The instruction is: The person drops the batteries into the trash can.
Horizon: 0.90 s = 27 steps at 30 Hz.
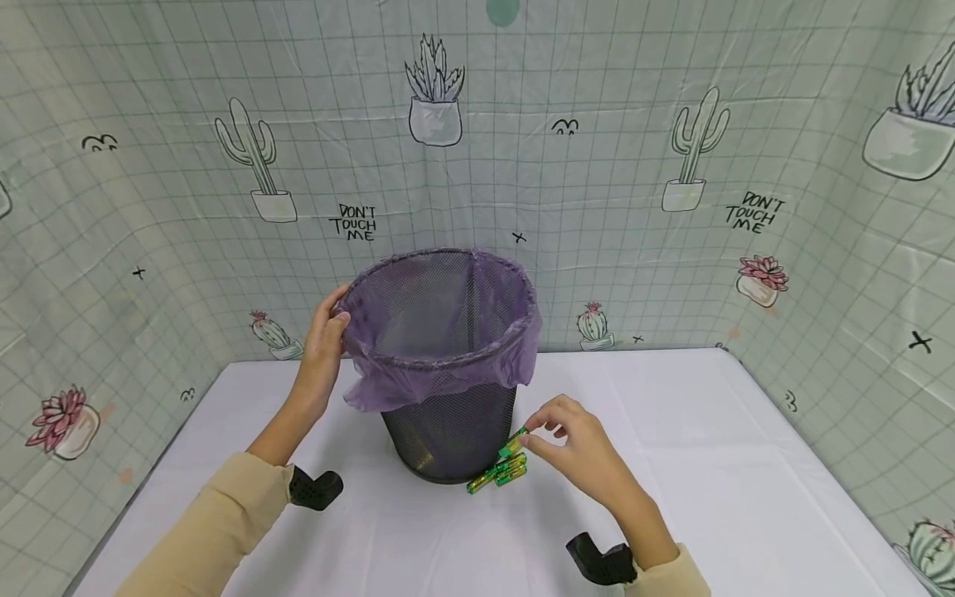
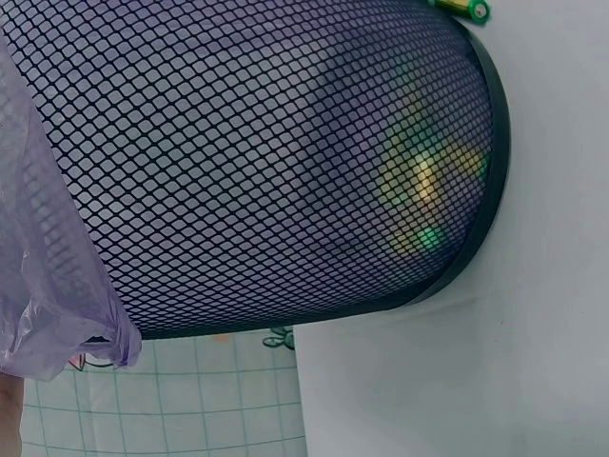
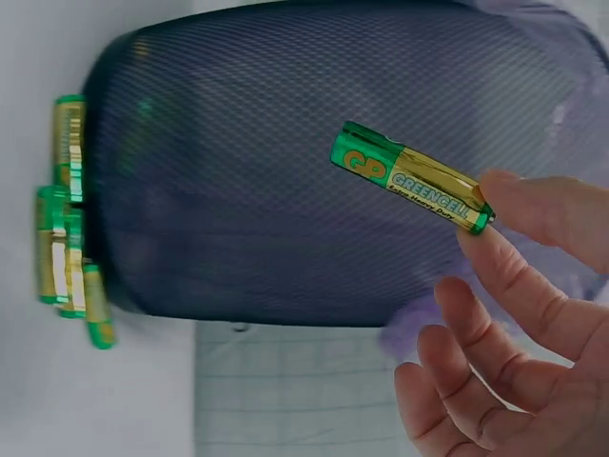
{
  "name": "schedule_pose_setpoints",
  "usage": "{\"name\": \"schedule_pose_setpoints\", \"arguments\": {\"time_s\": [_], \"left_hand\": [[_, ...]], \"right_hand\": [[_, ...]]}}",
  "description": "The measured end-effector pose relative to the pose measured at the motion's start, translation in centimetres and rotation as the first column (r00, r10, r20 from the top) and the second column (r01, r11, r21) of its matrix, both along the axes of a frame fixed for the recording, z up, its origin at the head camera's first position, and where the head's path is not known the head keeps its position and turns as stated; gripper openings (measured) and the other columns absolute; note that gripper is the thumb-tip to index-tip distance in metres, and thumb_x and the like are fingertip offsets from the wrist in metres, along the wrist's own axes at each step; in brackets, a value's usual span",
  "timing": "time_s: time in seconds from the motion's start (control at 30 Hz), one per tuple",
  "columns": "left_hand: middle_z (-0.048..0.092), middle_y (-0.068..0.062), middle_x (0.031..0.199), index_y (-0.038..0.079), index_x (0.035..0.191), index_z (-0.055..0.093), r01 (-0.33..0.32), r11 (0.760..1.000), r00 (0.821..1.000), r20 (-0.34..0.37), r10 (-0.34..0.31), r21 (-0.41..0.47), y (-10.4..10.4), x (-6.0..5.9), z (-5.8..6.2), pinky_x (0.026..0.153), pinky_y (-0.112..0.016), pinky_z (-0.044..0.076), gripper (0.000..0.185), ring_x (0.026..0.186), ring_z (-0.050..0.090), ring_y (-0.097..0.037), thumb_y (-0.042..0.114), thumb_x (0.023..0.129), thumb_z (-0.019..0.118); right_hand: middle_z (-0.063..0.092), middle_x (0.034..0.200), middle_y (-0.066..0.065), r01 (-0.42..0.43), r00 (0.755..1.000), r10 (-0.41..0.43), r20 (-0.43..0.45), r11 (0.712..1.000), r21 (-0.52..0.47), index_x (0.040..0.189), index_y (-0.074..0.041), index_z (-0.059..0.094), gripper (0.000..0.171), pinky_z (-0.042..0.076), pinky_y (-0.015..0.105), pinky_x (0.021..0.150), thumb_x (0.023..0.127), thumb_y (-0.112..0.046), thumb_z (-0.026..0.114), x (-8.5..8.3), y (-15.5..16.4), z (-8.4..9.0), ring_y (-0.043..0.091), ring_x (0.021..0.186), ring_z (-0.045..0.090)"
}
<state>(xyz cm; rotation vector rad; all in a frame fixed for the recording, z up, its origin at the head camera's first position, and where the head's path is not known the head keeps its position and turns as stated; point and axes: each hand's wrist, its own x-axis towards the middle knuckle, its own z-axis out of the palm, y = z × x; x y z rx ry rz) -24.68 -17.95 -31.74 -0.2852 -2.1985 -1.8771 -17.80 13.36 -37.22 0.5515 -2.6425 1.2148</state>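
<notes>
head high; wrists beside bin (image 1: pixel 448 373)

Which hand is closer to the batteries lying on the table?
Right. The right hand pinches one battery just above the batteries on the table; the left hand holds the bin's rim across from them.

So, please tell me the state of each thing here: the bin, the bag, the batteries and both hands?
Bin: upright on the table, open top.
Bag: lining the bin, folded over its rim.
Held battery: lifted, pinched at one end.
Other batteries: lying on the table by the bin's base.
Left hand: grips the bin's rim.
Right hand: pinches the held battery.
</notes>
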Motion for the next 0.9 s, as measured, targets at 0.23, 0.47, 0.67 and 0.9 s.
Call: {"name": "schedule_pose_setpoints", "arguments": {"time_s": [0.23, 0.47, 0.67, 0.9], "left_hand": [[0.026, -0.008, 0.147, 0.019, 0.148, 0.022, 0.005, 1.000, 1.000, 0.005, -0.005, 0.002, 0.0, 0.1, 0.0, 0.095, -0.033, 0.029, 0.050, 0.125, 0.033, -0.022, 0.027, 0.098, 0.027], [0.024, -0.008, 0.148, 0.019, 0.148, 0.022, 0.002, 1.000, 1.000, 0.003, -0.002, 0.005, 0.0, 0.0, 0.0, 0.096, -0.034, 0.029, 0.051, 0.128, 0.031, -0.023, 0.027, 0.098, 0.028], [0.026, -0.008, 0.147, 0.019, 0.147, 0.023, 0.006, 1.000, 1.000, 0.006, -0.006, 0.022, 0.0, 0.0, -0.1, 0.096, -0.033, 0.030, 0.050, 0.127, 0.032, -0.022, 0.026, 0.098, 0.028], [0.027, -0.009, 0.145, 0.018, 0.147, 0.023, 0.008, 1.000, 1.000, -0.007, -0.008, 0.023, 0.1, 0.0, -0.1, 0.096, -0.032, 0.030, 0.050, 0.126, 0.033, -0.022, 0.026, 0.098, 0.028]], "right_hand": [[0.058, 0.093, -0.005, -0.043, 0.991, 0.044, -0.128, 0.999, 0.011, 0.088, -0.014, 0.067, 0.007, 0.048, 0.032, 0.077, 0.082, -0.017, 0.069, 0.0, 0.4, 3.6, 0.012, 0.087, 0.051], [0.059, 0.097, -0.003, -0.070, 0.981, 0.075, -0.178, 0.997, 0.030, 0.091, -0.013, 0.067, 0.009, 0.047, 0.032, 0.080, 0.083, -0.018, 0.068, 0.0, 0.3, 7.1, 0.014, 0.090, 0.051], [0.059, 0.096, -0.001, -0.080, 0.973, 0.084, -0.214, 0.996, 0.028, 0.090, -0.011, 0.067, 0.009, 0.046, 0.033, 0.081, 0.083, -0.017, 0.069, -0.2, -0.2, 10.4, 0.016, 0.091, 0.052], [0.059, 0.095, 0.001, -0.072, 0.965, 0.071, -0.252, 0.997, 0.006, 0.091, -0.009, 0.066, 0.012, 0.044, 0.033, 0.081, 0.084, -0.019, 0.068, -0.9, -1.3, 13.4, 0.016, 0.090, 0.053]]}}
